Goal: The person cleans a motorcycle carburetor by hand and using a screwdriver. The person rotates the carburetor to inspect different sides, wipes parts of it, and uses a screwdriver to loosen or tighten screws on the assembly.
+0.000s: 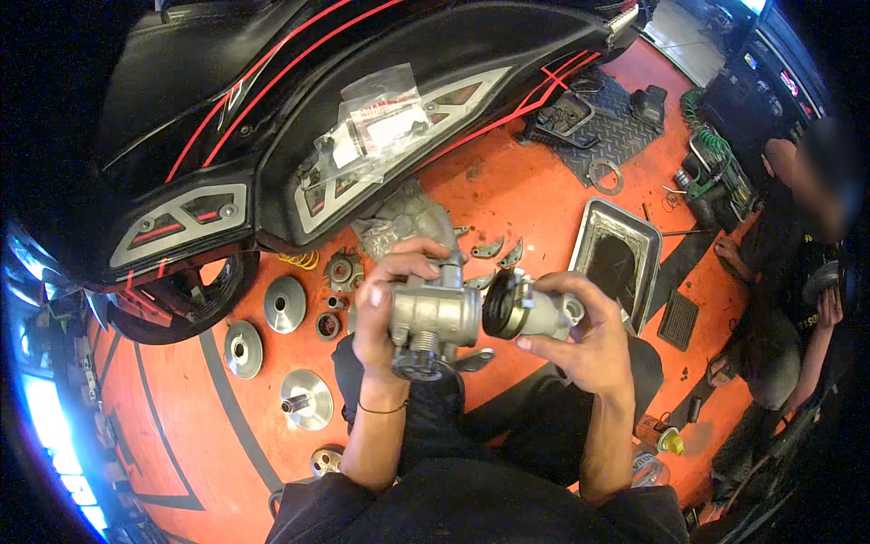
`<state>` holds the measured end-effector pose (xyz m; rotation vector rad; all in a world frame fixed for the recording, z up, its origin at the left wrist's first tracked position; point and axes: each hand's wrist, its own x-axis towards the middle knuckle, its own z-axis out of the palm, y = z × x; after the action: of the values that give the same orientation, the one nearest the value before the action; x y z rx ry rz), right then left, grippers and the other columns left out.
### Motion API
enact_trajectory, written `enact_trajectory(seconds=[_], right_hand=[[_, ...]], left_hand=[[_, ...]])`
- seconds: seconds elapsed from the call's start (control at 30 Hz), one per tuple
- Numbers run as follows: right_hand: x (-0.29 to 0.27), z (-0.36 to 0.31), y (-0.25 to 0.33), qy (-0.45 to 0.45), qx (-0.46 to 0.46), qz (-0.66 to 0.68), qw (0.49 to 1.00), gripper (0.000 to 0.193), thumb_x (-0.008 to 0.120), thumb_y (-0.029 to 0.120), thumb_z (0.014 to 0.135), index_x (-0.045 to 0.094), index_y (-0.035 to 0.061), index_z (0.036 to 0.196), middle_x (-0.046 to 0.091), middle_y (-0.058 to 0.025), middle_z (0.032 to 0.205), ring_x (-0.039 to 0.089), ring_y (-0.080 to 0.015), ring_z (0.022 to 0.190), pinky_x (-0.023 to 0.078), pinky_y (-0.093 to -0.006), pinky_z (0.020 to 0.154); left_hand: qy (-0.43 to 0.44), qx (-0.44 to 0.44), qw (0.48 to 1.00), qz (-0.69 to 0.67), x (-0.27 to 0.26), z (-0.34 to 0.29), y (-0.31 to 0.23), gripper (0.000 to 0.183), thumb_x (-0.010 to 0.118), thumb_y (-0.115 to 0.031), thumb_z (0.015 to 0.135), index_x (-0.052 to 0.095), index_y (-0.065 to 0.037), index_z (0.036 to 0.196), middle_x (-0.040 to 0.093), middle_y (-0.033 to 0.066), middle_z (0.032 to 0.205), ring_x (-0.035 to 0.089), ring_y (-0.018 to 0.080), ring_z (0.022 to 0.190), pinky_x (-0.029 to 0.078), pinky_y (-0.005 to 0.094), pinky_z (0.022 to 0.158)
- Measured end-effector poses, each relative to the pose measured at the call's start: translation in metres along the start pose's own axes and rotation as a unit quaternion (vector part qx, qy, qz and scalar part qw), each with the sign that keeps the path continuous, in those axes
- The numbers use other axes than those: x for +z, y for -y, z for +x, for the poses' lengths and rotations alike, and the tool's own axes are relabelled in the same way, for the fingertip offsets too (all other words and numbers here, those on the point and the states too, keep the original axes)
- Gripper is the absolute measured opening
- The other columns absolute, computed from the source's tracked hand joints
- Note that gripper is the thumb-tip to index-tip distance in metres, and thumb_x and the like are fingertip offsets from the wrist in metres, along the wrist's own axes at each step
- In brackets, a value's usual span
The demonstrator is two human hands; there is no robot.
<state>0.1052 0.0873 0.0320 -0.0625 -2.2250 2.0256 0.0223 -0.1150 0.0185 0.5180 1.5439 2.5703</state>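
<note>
Metal housing: held up in front of the person's body, above the lap; its barrel runs roughly left to right, with the round end toward the right hand.
Left hand: clamped on the housing's left side, fingers over the top; it is the nearer hand, being already on this part.
Right hand: closed on a pale pipe, thumb below and fingers above.
Black rubber collar: on the pipe's left end, facing the housing's round end; the two lie just beside each other, with a narrow gap showing between.
Alignment: pipe and housing stand nearly in line, the pipe dipping slightly toward the right; the hands are apart, one at each outer side.
Spring: on the housing's lower side, between the left wrist and the small lever.
Orange floor: carries metal discs on the left and a tray on the right.
Scooter: stands beyond the hands, a plastic bag on its footboard.
Co-worker: crouches at far right.
</note>
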Motion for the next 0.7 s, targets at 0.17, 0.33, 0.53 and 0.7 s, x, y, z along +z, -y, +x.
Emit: enact_trajectory(seconds=[0.17,0.33,0.53,0.7], right_hand=[[0.001,0.004,0.001,0.037,-0.038,0.010,0.999,0.048,0.082,0.004,0.062,0.064,0.0020,0.106,0.061,-0.0104,0.108,0.058,-0.0212,0.104,0.044,-0.0330,0.091],[0.004,0.004,-0.003,0.017,-0.004,0.117,0.993,0.072,0.085,0.002,0.058,0.052,0.0000,0.123,0.058,-0.0120,0.117,0.057,-0.0220,0.111,0.044,-0.0345,0.098],[0.011,0.007,-0.011,0.032,0.050,0.290,0.955,0.082,0.086,0.011,0.063,0.043,-0.0033,0.132,0.053,-0.0164,0.128,0.052,-0.0242,0.119,0.040,-0.0375,0.103],[0.018,0.005,-0.012,-0.068,0.086,0.386,0.916,0.048,0.072,0.011,0.079,0.053,-0.0032,0.121,0.056,-0.0135,0.119,0.055,-0.0210,0.109,0.043,-0.0341,0.095]], left_hand=[[-0.002,0.008,1.000,0.029,0.014,0.002,-0.004,0.037,0.053,-0.032,0.085,0.062,0.003,0.090,0.056,0.0183,0.110,0.053,0.0239,0.103,0.037,0.0350,0.094],[0.015,0.029,0.996,0.088,0.012,0.003,-0.003,0.036,0.054,-0.032,0.084,0.062,0.002,0.089,0.057,0.0168,0.110,0.053,0.0239,0.104,0.037,0.0349,0.094],[0.015,0.039,0.991,0.124,0.015,0.003,-0.003,0.036,0.057,-0.034,0.082,0.063,0.001,0.089,0.057,0.0166,0.109,0.054,0.0248,0.103,0.038,0.0360,0.094],[0.083,0.032,0.986,0.142,0.015,0.005,0.002,0.044,0.048,-0.040,0.090,0.062,0.000,0.102,0.052,0.0172,0.120,0.051,0.0246,0.109,0.036,0.0366,0.097]])
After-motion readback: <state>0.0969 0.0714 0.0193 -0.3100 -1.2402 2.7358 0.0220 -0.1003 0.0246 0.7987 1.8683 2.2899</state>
